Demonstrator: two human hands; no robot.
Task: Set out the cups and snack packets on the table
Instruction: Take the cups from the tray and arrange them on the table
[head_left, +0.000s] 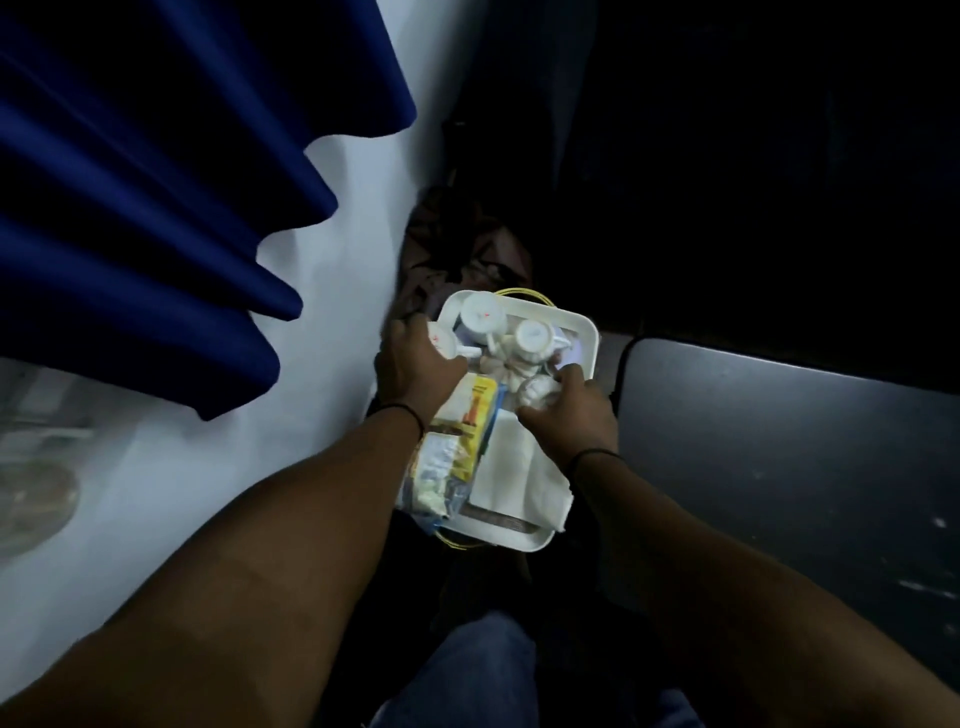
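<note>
A white tray (582, 325) sits low in front of me, carrying several white cups. Two cups lie upturned at its far end: one (483, 317) on the left, one (532, 338) beside it. My left hand (415, 364) is closed around a third cup (441, 340) at the tray's left edge. My right hand (569, 415) grips a fourth white cup (535, 392) near the tray's middle. A yellow and white snack packet (462, 431) lies along the tray's left side, and a white napkin (519, 478) covers the near part.
A dark grey table (779, 441) stands to the right of the tray. A white wall (208, 467) and blue curtain (130, 182) are on the left. Dark patterned cloth (457, 249) lies beyond the tray. My jeans-clad knee (478, 675) is below.
</note>
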